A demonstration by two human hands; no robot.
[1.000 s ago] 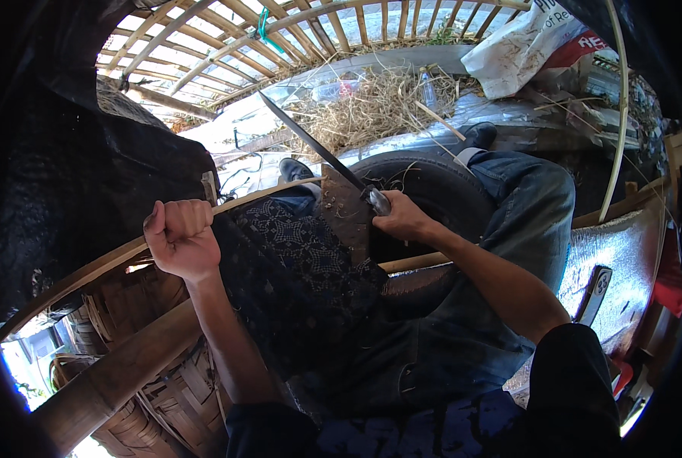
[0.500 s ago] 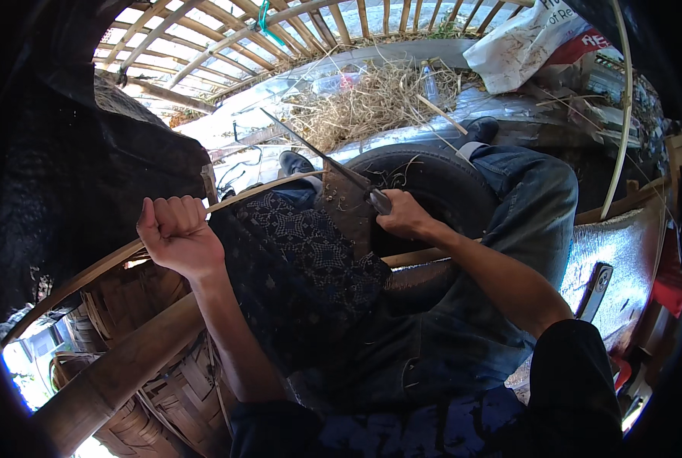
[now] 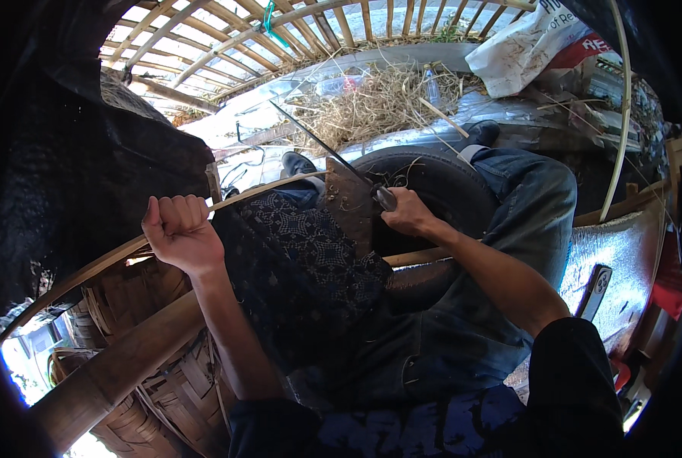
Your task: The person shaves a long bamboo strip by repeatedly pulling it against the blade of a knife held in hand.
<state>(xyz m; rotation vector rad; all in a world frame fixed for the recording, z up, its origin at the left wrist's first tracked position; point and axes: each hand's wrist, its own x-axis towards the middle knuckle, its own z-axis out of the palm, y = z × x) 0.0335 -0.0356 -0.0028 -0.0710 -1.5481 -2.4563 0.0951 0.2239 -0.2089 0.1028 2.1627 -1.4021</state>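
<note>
A dark tarp [image 3: 74, 168] fills the space on my left, and a bamboo lattice fence [image 3: 226, 30] arches across the top beyond a heap of dry straw [image 3: 371, 99]. I sit with my legs in blue jeans [image 3: 539, 198] stretched toward a black tyre [image 3: 440, 183] that lies just past my knees, and a dark patterned cloth [image 3: 303, 259] is spread over my lap. A woven bamboo basket [image 3: 165, 389] stands at my lower left, with a thick bamboo pole [image 3: 112, 374] slanting across it. A white sack [image 3: 532, 46] lies at the top right, near the straw. A long bamboo strip [image 3: 104, 263] curves from the lower left up across my lap; my left hand [image 3: 179, 233] is closed in a fist around it, knuckles up, above the basket. My right hand [image 3: 410, 214] is wrapped round the handle of a long knife [image 3: 326, 149], whose thin blade points up and left toward the straw, with the hand resting at the near edge of the tyre. A phone [image 3: 594, 290] lies on the silver mat [image 3: 623, 252] by my right thigh.
</note>
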